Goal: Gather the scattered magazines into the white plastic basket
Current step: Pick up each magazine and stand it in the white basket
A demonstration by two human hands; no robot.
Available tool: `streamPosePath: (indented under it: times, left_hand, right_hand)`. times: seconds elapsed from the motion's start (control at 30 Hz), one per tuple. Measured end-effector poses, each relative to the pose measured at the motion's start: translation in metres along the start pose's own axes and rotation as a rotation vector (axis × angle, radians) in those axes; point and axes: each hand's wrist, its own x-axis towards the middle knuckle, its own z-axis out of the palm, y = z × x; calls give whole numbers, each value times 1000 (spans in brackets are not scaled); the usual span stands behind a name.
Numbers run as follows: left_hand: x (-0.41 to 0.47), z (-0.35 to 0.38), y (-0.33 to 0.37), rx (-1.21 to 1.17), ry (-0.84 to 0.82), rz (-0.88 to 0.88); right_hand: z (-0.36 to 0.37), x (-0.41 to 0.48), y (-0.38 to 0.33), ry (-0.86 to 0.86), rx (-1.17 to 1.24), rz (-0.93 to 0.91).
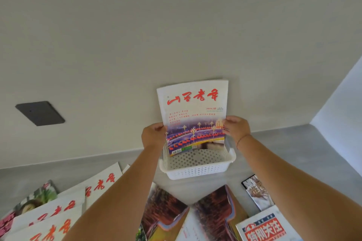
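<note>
I hold a white magazine (193,111) with red calligraphy upright by both side edges, my left hand (153,136) on its left edge and my right hand (236,128) on its right edge. Its bottom edge dips into the white plastic basket (197,171), which stands on the grey surface near the wall. More magazines lie scattered in front: several white ones with red script (64,209) at the left, two with dark red covers (213,211) in the middle, and one with bold red characters (264,228) at the lower right.
A pale wall rises right behind the basket, with a dark grey square plate (40,113) on it at the left. A small dark-covered magazine (256,191) lies right of the basket. A flower-covered magazine (37,198) peeks out at the far left.
</note>
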Motion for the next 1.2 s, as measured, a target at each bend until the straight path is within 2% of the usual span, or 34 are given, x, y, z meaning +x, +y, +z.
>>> streamPosePath:
  times: [0.33,0.43,0.57,0.77,0.9,1.1,1.2]
  left_hand:
    - [18,24,-11,91,175,6]
    - [18,28,-15,134,177,32]
    - [18,26,-15,151,174,48]
    - [20,19,-10,186,104,27]
    - [7,11,-14,180,20,-8]
    - [-47,-24,-50,155,59,49]
    - [-89,-49,-88,192,26,36]
  right_hand:
    - [15,20,15,156,-331,-122]
    - [20,19,17,148,-474,-197]
    - [28,15,18,145,-543,-229]
    - [36,12,16,9,-529,-144]
    - [32,-6,19,63,-499,-137]
    - [21,-78,49,224,-418,-343]
    - [25,-123,86,127,-375,-229]
